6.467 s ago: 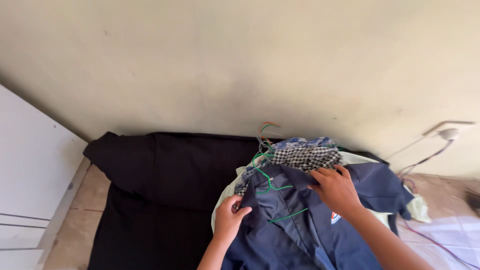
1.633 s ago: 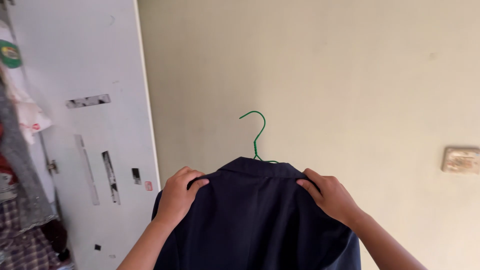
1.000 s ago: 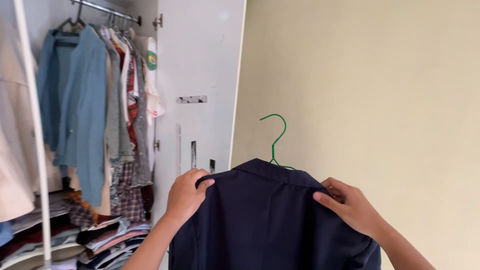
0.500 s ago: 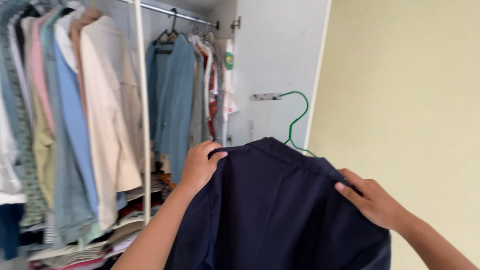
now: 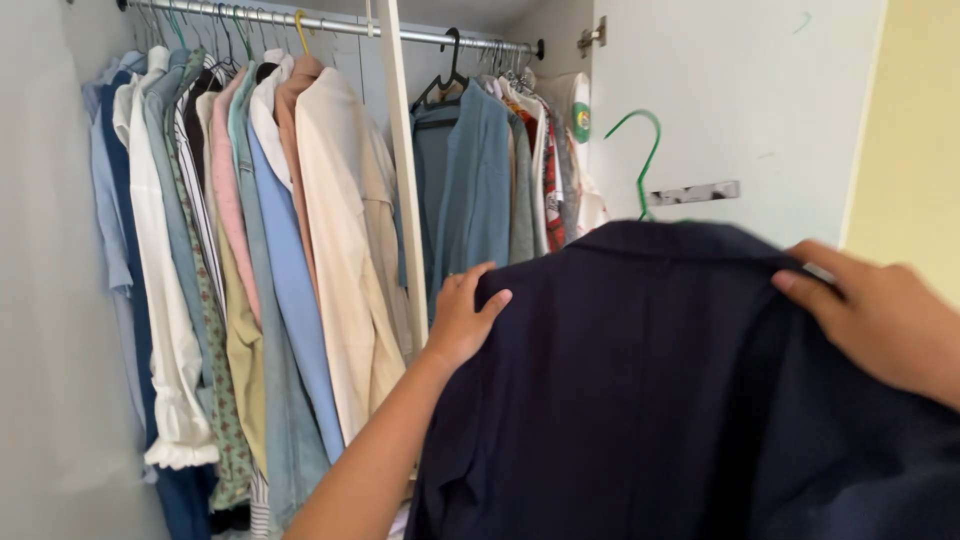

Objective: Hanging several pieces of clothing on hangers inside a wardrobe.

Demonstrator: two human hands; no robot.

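Navy blue jacket (image 5: 660, 400) on a green wire hanger (image 5: 640, 160), held up in front of an open wardrobe, filling lower right of view. Hook of hanger rising above the collar, free of the rail. Left hand (image 5: 462, 318) gripping the jacket's left shoulder edge, fingers curled over the cloth, thumb on the near side. Right hand (image 5: 880, 315) laid over the right shoulder, fingers together and pressed onto the cloth; grip underneath hidden, cannot tell.

Behind the jacket: white wardrobe door (image 5: 740, 110), swung open, with a small metal fitting on its face. Yellow wall (image 5: 915, 150) at far right. Metal rail (image 5: 330, 24) across the top of the wardrobe, split by a white upright post (image 5: 405, 190). Left of post: hanging shirts (image 5: 260, 250) packed close, in white, pale blue, pink, cream, one floral. Right of post: blue shirts (image 5: 475, 190) on a black hanger (image 5: 450, 70), touching a red patterned garment (image 5: 552, 190).
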